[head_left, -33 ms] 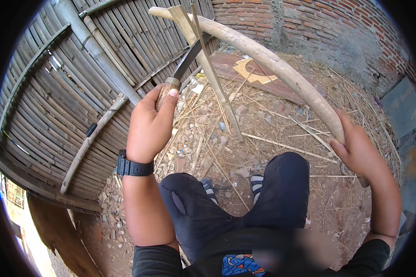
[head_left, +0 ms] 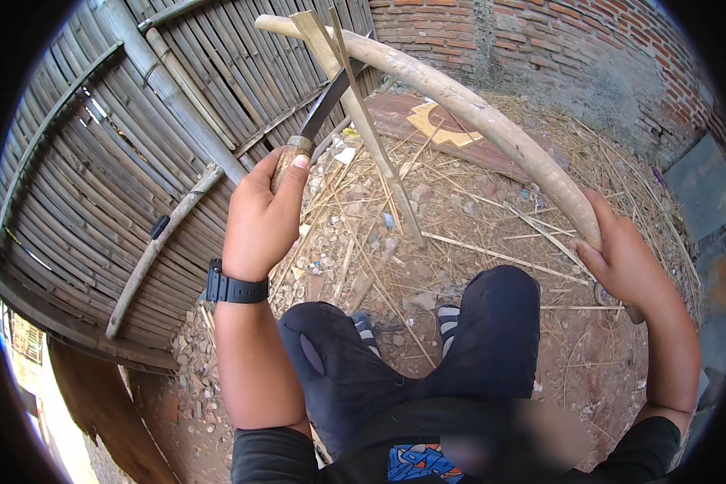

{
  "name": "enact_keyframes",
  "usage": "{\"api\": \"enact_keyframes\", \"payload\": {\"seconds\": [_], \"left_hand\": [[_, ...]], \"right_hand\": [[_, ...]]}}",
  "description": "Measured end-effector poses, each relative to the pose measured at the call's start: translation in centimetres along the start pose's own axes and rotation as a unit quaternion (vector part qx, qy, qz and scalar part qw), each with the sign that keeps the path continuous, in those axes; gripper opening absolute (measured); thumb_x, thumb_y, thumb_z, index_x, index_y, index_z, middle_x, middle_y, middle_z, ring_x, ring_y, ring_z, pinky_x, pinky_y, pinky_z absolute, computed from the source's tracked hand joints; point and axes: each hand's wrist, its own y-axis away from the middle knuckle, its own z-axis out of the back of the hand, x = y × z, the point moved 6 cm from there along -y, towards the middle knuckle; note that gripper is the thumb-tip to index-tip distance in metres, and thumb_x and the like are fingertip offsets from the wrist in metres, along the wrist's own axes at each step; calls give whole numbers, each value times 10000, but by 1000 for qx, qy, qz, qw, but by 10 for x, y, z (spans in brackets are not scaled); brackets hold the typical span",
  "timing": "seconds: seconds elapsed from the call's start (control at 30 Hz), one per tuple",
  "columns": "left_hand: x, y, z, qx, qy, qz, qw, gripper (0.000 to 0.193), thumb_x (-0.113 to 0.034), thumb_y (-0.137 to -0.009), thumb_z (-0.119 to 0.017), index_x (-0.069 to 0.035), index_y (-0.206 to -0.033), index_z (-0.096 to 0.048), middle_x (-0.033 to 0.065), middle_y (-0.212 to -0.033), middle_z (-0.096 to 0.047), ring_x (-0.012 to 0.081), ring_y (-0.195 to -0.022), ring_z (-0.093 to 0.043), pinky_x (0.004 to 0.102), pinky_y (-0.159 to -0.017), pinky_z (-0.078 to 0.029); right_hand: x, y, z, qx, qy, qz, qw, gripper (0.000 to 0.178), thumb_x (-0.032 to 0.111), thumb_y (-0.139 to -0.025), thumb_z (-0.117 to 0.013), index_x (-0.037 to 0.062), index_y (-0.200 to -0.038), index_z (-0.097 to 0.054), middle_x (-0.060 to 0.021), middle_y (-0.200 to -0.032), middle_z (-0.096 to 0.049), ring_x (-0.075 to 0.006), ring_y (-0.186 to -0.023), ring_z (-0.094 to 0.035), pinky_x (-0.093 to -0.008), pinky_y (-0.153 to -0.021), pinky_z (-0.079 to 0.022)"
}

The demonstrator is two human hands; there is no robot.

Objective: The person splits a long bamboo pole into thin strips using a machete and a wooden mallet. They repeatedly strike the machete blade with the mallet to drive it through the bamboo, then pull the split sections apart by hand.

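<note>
My left hand [head_left: 262,218] is closed around the wooden handle [head_left: 287,167] of a machete. Its dark blade [head_left: 324,110] points up and away, into the gap between a pale split strip of wood or bamboo [head_left: 373,137] and a thinner sliver [head_left: 344,52]. That strip stands upright with its lower end on the ground. In my right hand [head_left: 627,260] is the near end of a long, curved wooden stick [head_left: 492,125]. The stick arcs away to the upper left and crosses the top of the strip, just above the blade; their exact contact is hard to tell.
Dry straw, thin slivers and rubble cover the ground [head_left: 460,210] before my bent knees [head_left: 504,323]. A brown board [head_left: 387,117] with a yellow pattern lies farther off. A bamboo slat wall [head_left: 73,194] rises on the left, a brick wall [head_left: 565,48] at the back right.
The machete, my left hand and the far end of the stick have shifted very slightly. Both hands keep their hold.
</note>
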Motion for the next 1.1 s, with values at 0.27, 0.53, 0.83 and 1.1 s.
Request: {"api": "enact_keyframes", "payload": {"seconds": [0.27, 0.53, 0.83, 1.1], "left_hand": [[1, -1, -4, 14, 3, -32, 999, 458, -336, -995, -586, 27, -1274, -588, -21, -612, -507, 67, -509, -497, 247, -490, -410], [-5, 2, -10, 21, -22, 4, 1000, 419, -319, -973, -604, 21, -1216, -632, 65, -716, -605, 117, -684, -560, 297, -662, -470], [17, 5, -16, 7, -28, -11, 1000, 416, -317, -963, -608, 26, -1195, -644, 109, -777, -664, 158, -745, -612, 321, -728, -499], [17, 4, -19, 13, -24, -29, 999, 453, -339, -967, -603, 29, -1232, -621, 161, -842, -670, 223, -786, -653, 343, -737, -498]], "right_hand": [[-8, 3, 34, -194, -117, 120, 967, 619, 160, -894, -687, 32, -1443, -430, -110, -963, -675, -238, -816, -647, -377, -774, -510], [-10, -3, 80, -327, -208, 69, 919, 535, 191, -905, -700, 49, -1377, -491, 6, -822, -590, -75, -605, -525, -246, -553, -451], [-15, -22, -11, 46, -67, -28, 996, 426, 33, -810, -670, 7, -1213, -534, -200, -890, -647, -307, -860, -648, -398, -782, -484], [-18, -13, 38, -205, -150, 78, 964, 491, 90, -833, -708, 17, -1287, -536, -57, -885, -626, -203, -833, -607, -357, -769, -481]]}}
